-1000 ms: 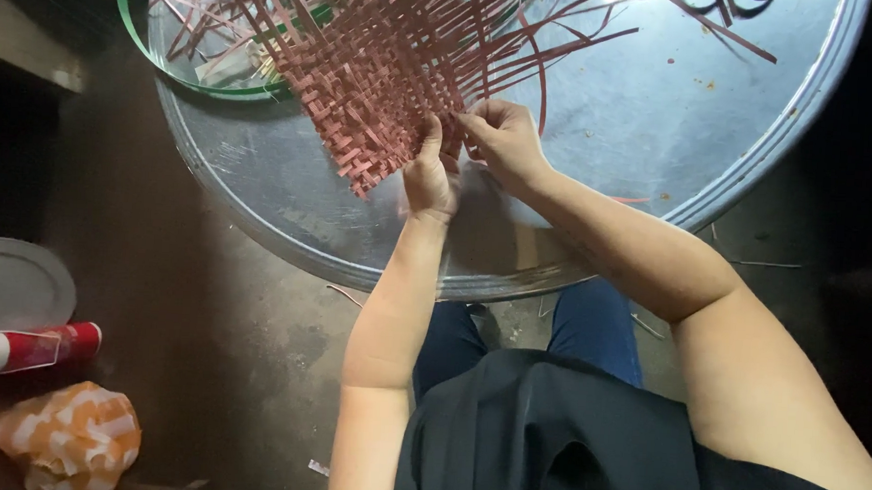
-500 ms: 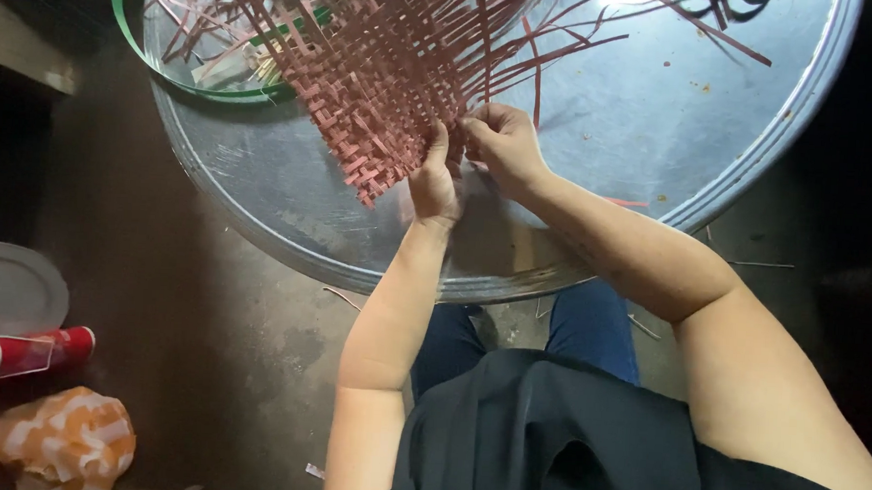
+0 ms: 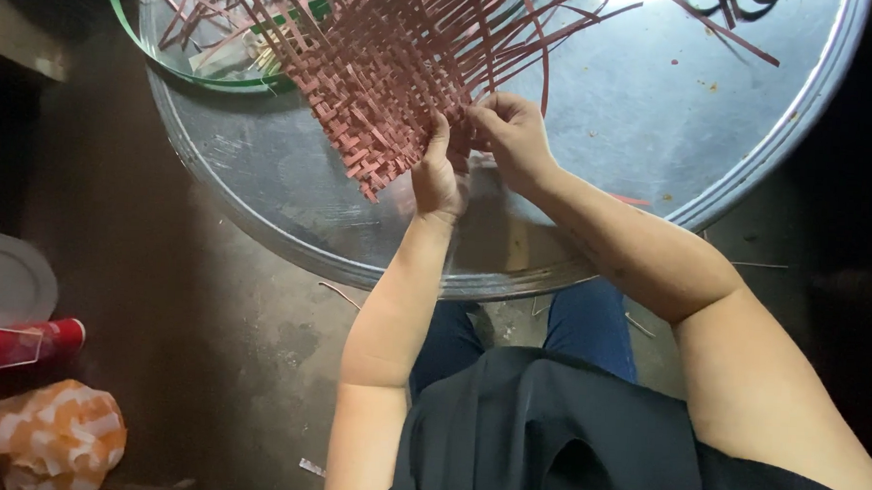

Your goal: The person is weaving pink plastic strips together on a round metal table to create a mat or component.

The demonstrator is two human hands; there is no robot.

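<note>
Near the tray [image 3: 753, 161] rim, both hands' fingers pinch the woven mat [image 3: 384, 86] edge (bare metal rightward).

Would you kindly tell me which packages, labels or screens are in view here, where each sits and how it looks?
Red tube: lying on the floor at far left, cylindrical, red with a white cap end and a pale label panel.
Orange and white bag: on the floor at lower left, below the tube, crumpled, patterned.
No signs or screens show.
</note>
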